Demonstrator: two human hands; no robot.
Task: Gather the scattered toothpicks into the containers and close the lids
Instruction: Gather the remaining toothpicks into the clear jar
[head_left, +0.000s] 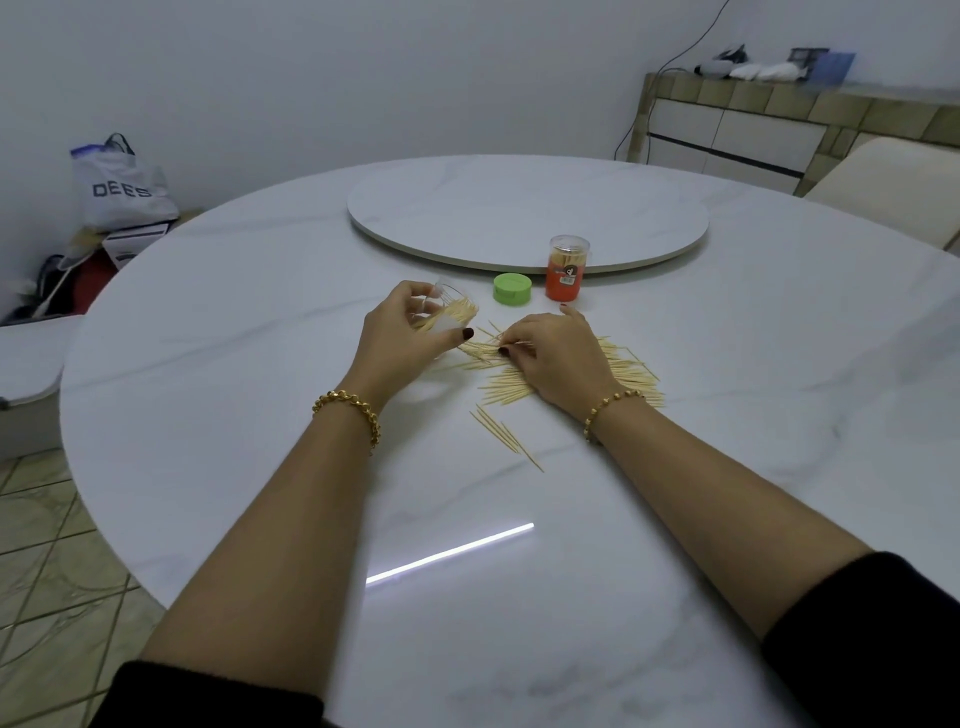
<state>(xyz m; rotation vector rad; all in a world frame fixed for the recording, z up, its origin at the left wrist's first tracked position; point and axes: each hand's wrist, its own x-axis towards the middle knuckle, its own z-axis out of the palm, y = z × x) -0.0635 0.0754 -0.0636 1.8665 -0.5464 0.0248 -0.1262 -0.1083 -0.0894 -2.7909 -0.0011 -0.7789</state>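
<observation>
My left hand holds a clear toothpick container tipped on its side, mouth toward the right, with toothpicks inside. A heap of scattered toothpicks lies on the white table. My right hand rests on the heap, its fingertips pinching a few toothpicks close to the container's mouth. A green lid lies flat behind the hands. Beside it stands an upright container with an orange label, filled with toothpicks and capped by a clear lid.
A few stray toothpicks lie nearer to me between the forearms. A round turntable sits at the table's centre behind the containers. A chair back stands at the far right, bags on the floor at left.
</observation>
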